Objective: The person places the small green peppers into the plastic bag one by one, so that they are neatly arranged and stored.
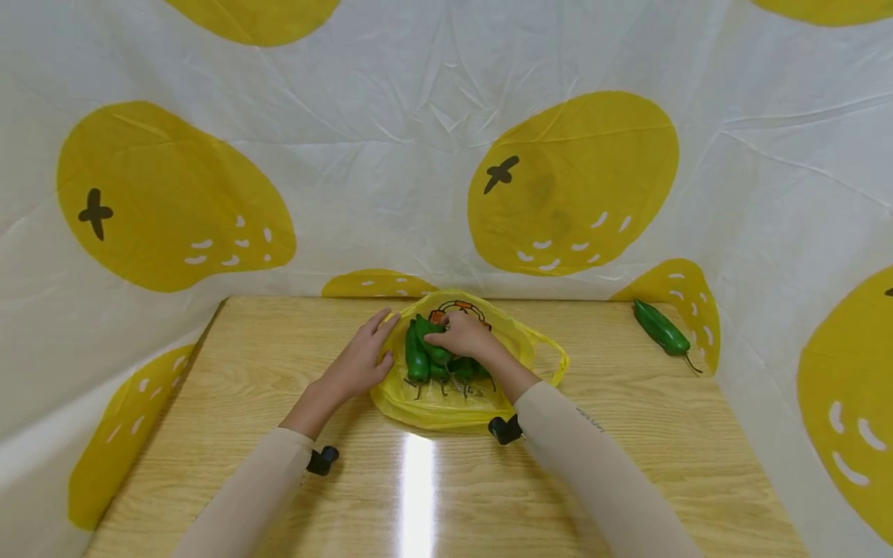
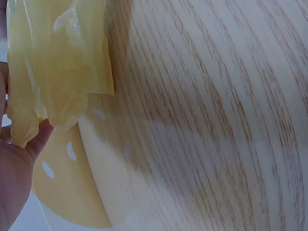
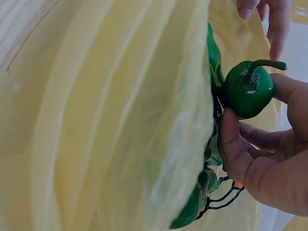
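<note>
A yellow plastic bag (image 1: 446,418) lies spread with its mouth toward me, several green peppers inside, stems toward me. At its left rim, my left hand (image 1: 359,356) holds the edge; in the left wrist view the plastic (image 2: 62,57) runs between thumb (image 2: 42,137) and fingers. My right hand (image 1: 466,335) reaches over the bag and grips one green pepper (image 3: 248,91) between thumb and fingers, its curved stem facing the right wrist camera. Other green peppers (image 1: 416,358) lie right beside and under it, partly hidden by the right hand and, in the right wrist view, by the plastic.
A single green pepper (image 1: 661,328) lies at the far right of the wooden table (image 1: 628,449). White cloth (image 1: 391,194) with yellow fruit prints stands behind the table and along both sides. A black wrist device (image 1: 505,429) sits by the right cuff, another (image 1: 322,461) by the left.
</note>
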Tool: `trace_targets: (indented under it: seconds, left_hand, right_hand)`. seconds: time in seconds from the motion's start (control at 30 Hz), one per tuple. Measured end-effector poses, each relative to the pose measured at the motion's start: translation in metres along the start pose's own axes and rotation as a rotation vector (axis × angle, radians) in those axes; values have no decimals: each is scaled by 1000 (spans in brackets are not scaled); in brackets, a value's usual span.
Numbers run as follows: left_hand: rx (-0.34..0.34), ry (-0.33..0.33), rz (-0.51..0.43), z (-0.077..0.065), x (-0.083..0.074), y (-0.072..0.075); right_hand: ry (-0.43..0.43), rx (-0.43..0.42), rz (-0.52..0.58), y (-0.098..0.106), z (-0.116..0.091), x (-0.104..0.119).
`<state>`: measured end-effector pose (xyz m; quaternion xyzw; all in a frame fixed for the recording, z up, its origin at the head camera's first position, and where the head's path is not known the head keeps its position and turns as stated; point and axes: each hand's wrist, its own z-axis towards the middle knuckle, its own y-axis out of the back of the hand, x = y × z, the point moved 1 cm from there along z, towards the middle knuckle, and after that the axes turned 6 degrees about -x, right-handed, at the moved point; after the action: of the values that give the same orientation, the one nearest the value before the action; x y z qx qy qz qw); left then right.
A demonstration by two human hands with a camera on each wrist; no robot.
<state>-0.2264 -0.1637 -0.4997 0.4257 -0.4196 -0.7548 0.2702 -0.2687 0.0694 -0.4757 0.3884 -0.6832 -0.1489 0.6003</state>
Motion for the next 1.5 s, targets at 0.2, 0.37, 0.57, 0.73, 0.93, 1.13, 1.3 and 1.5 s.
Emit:
trace_targets:
  seconds: [0.2, 0.37, 0.57, 0.73, 0.93, 1.13, 1.3, 1.5]
  left_hand:
    - [-9, -10, 2, 0, 0, 0]
    - [-11, -14, 4, 1, 0, 1]
    - [0, -4, 4, 2, 0, 1]
    - [-7, -13, 6, 2, 1, 1]
    - [0, -9, -1, 1, 2, -1]
    - [9, 1, -4, 1, 1, 0]
    - [8, 3, -8, 0, 1, 0]
    - [8, 1, -6, 0, 2, 0]
  right_hand:
    - [-12, 0, 9, 1, -2, 3]
    - [-15, 1, 15, 1, -3, 5]
    - [0, 17, 21, 1, -3, 6]
    - [6, 36, 46, 0, -1, 6]
    - [-35, 36, 109, -2, -1, 5]
    - [-44, 24, 137, -5, -1, 3]
    - [-48, 18, 150, -8, 0, 2]
    - [-48, 19, 162, -8, -1, 1]
